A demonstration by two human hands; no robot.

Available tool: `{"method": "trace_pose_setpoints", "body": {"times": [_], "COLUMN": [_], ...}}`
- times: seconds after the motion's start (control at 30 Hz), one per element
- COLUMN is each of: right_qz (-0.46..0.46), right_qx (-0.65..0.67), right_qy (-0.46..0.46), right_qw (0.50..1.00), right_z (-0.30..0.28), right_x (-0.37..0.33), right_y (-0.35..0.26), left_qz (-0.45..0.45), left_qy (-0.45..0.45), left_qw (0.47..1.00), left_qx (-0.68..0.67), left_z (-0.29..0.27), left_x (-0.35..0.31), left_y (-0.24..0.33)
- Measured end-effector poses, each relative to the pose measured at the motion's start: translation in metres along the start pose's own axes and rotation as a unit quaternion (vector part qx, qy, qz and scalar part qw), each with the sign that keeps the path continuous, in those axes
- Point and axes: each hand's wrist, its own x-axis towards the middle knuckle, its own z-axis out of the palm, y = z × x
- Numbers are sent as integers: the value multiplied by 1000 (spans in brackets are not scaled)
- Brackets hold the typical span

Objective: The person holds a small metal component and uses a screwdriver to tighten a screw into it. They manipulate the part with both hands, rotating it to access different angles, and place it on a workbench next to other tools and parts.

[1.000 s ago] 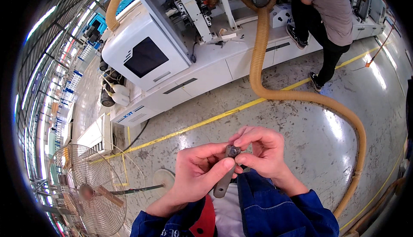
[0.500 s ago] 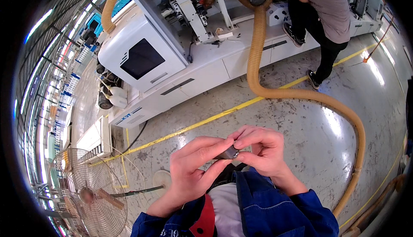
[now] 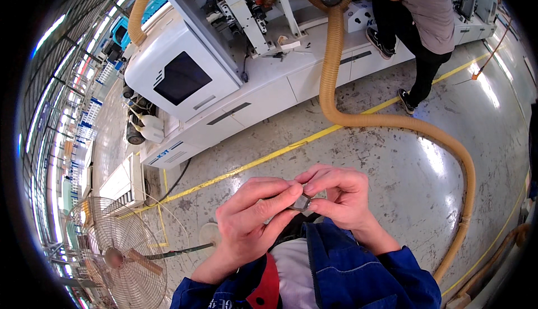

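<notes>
In front of my body, a small dark grey block-like part (image 3: 301, 202) is held between both hands. My left hand (image 3: 249, 211) grips it from the left, with the thumb and fingers closed on its body. From the other side, the fingertips and thumb of my right hand (image 3: 341, 197) pinch at its right end. A light metallic spot shows near that end. Most of the part is covered by fingers, so its exact kind cannot be made out.
Ahead stands a long white machine (image 3: 263, 93) with a dark screen (image 3: 182, 79). A tan ribbed hose (image 3: 392, 121) runs down from it across the floor. One person (image 3: 420, 23) leans at the machine, far right. A caged fan (image 3: 115, 256) stands at my left.
The left hand has shifted slightly left and turned the grey part, so more of its end face shows. The right hand stays almost in place.
</notes>
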Motion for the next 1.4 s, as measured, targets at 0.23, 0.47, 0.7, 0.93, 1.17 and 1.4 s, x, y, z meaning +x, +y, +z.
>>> {"method": "trace_pose_setpoints", "body": {"times": [0.23,0.47,0.7,0.93,1.17,1.4], "right_qz": [5,13,19,32,32,22], "right_qx": [2,0,-9,-4,-4,-12], "right_qy": [-5,-6,-10,-12,-19,-32], "right_qw": [1000,1000,1000,999,999,999], "right_z": [0,0,1,2,2,2], "right_x": [1,-1,-3,-5,-5,-4], "right_y": [0,0,-1,-2,-3,-2], "left_qz": [-4,9,24,43,67,81], "left_qy": [0,4,17,21,37,38], "left_qw": [1000,1000,999,997,992,991], "left_qx": [-1,19,37,67,100,100], "left_z": [0,-1,-1,-2,-2,-3], "left_x": [0,-1,-3,-3,-2,-4], "left_y": [0,-1,0,2,4,3]}}
